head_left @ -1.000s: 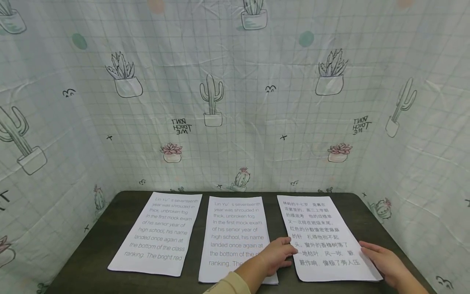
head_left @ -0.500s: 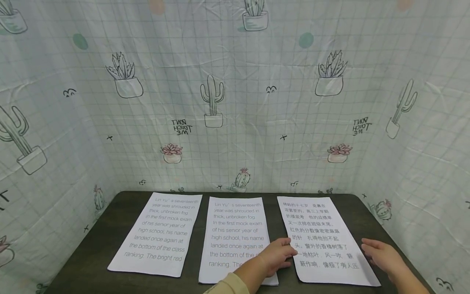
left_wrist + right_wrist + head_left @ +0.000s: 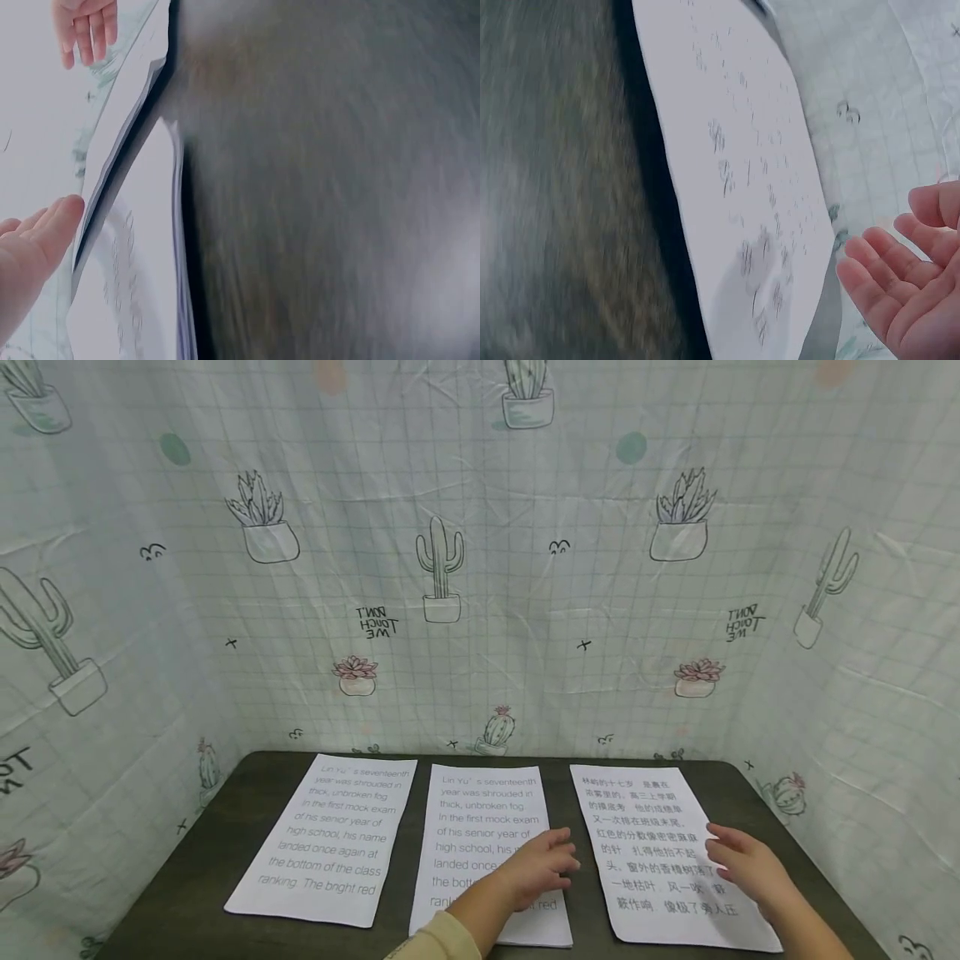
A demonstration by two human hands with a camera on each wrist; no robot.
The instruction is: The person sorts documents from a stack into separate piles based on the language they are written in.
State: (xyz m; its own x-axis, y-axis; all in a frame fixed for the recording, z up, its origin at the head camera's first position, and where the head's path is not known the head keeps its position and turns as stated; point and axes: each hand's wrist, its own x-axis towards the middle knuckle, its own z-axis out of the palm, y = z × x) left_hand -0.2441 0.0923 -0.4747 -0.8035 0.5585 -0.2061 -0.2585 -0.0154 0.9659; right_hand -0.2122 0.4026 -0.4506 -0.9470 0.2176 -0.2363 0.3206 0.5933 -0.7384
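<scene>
Three paper stacks lie in a row on a dark table. The left stack [image 3: 322, 839] and the middle stack [image 3: 480, 810] bear English print; the right stack [image 3: 637, 852] has Chinese characters. My left hand [image 3: 528, 872] hovers above the lower right part of the middle stack, fingers extended, holding nothing. Over the right edge of the Chinese stack my right hand [image 3: 746, 864] is held in the air with relaxed fingers and an empty palm. The right wrist view shows that hand [image 3: 907, 277] apart from the sheet [image 3: 735, 180], whose surface carries a shadow.
The dark wooden table [image 3: 180, 877] is bordered at the back and sides by a pale curtain [image 3: 480, 568] printed with potted cacti. Narrow strips of tabletop separate the stacks.
My left hand has left the Chinese stack's left edge and moved left over the middle stack. My right hand came off the right edge, then moved up and inward over the paper.
</scene>
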